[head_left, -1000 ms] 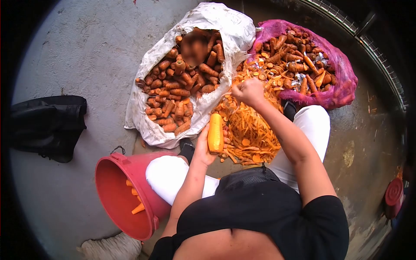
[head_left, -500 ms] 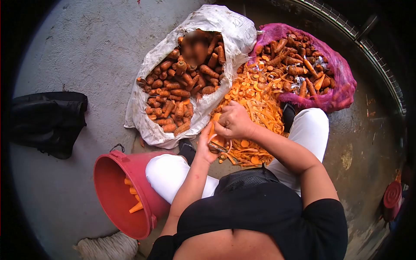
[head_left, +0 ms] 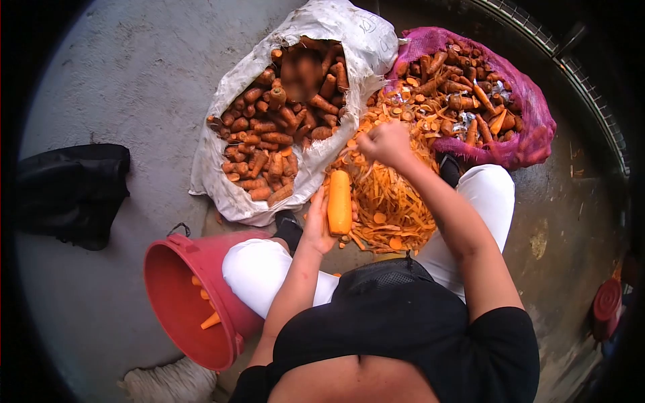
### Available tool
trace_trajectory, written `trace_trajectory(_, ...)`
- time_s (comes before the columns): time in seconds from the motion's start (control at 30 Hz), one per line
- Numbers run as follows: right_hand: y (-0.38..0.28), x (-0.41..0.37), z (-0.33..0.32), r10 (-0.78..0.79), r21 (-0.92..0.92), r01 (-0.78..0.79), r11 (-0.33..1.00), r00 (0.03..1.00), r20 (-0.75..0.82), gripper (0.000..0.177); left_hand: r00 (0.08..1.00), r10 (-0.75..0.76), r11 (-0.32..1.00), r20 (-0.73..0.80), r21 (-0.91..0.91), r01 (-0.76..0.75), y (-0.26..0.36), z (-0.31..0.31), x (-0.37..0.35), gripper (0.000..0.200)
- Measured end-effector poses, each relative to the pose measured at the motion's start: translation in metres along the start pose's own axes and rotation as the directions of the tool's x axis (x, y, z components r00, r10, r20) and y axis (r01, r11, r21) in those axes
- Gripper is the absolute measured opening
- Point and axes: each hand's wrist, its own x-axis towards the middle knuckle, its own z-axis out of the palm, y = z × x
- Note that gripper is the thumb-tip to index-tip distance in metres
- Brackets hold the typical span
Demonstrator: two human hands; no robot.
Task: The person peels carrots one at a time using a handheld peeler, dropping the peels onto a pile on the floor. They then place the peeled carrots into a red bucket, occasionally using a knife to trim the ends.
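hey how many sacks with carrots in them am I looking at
2: the white sack, lying open ahead of your left hand, and the pink mesh sack to its right. The pale bundle below the red bucket hides its contents.

The only view is worn on the person's head and looks steeply down past the black short-sleeved top [head_left: 403, 329] at the bottom of the frame, close enough that both bare forearms run large up the middle. It faces forward to the white woven sack [head_left: 235, 201] at upper centre and the pink mesh sack [head_left: 531, 127] at upper right, with dark rounded corners closing the frame.
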Motion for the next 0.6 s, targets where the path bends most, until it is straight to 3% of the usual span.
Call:
trace_trajectory(0.03, -0.029, -0.007, -0.01, 0.077, 0.053, -0.087, 0.995, 0.984, 0.162, 0.038, 0.999, 0.019, 1.0, -0.029, 0.005, -0.019, 0.0, 0.0, 0.001, 0.048)
trace_trajectory(0.07, -0.032, -0.015, 0.001, -0.24, 0.046, 0.24, 0.97, 0.971, 0.017, 0.033, 0.996, 0.034, 0.999, -0.085, -0.022, -0.036, 0.0, 0.002, 0.002, 0.045)
trace_trajectory(0.1, -0.043, -0.024, 0.005, -0.405, 0.077, 0.421, 0.904, 0.9, -0.157, 0.032, 0.989, 0.047, 0.997, -0.142, -0.048, -0.054, 0.0, 0.006, 0.003, 0.043)
trace_trajectory(0.13, -0.062, -0.034, -0.006, -0.399, 0.112, 0.41, 0.905, 0.911, -0.108, 0.032, 0.978, 0.058, 0.995, -0.198, -0.073, -0.073, 0.0, 0.009, 0.003, 0.041)
trace_trajectory(0.2, -0.063, -0.042, 0.004, -0.508, 0.125, 0.526, 0.841, 0.848, -0.15, 0.032, 0.983, 0.046, 0.997, -0.178, -0.045, -0.055, 0.002, 0.005, 0.0, 0.037)
trace_trajectory(0.3, -0.06, -0.042, 0.011, -0.522, 0.117, 0.553, 0.825, 0.825, -0.214, 0.032, 0.983, 0.085, 0.996, -0.16, 0.003, -0.086, -0.002, 0.002, 0.001, 0.04)
trace_trajectory(0.4, -0.051, -0.027, 0.006, -0.44, 0.06, 0.458, 0.887, 0.878, -0.189, 0.033, 0.983, 0.097, 0.994, -0.153, 0.068, -0.088, -0.003, 0.01, -0.004, 0.041)
trace_trajectory(0.43, -0.028, -0.013, 0.014, -0.279, -0.007, 0.28, 0.96, 0.954, -0.114, 0.035, 0.991, 0.071, 0.989, -0.111, 0.134, -0.056, -0.003, 0.003, -0.008, 0.042)
trace_trajectory(0.5, 0.008, 0.011, -0.005, -0.207, -0.309, 0.164, 0.937, 0.972, -0.112, 0.039, 0.992, 0.033, 0.972, -0.118, 0.235, -0.004, -0.002, 0.012, -0.019, 0.045)
trace_trajectory(0.57, 0.057, 0.025, -0.003, 0.09, -0.441, -0.039, 0.897, 0.991, 0.095, 0.047, 0.998, 0.029, 0.982, -0.051, 0.19, -0.018, 0.0, 0.015, -0.023, 0.045)
trace_trajectory(0.6, 0.064, 0.019, -0.002, 0.032, -0.497, -0.032, 0.867, 0.999, -0.009, 0.046, 0.999, 0.028, 0.985, -0.018, 0.168, -0.024, 0.001, 0.016, -0.023, 0.045)
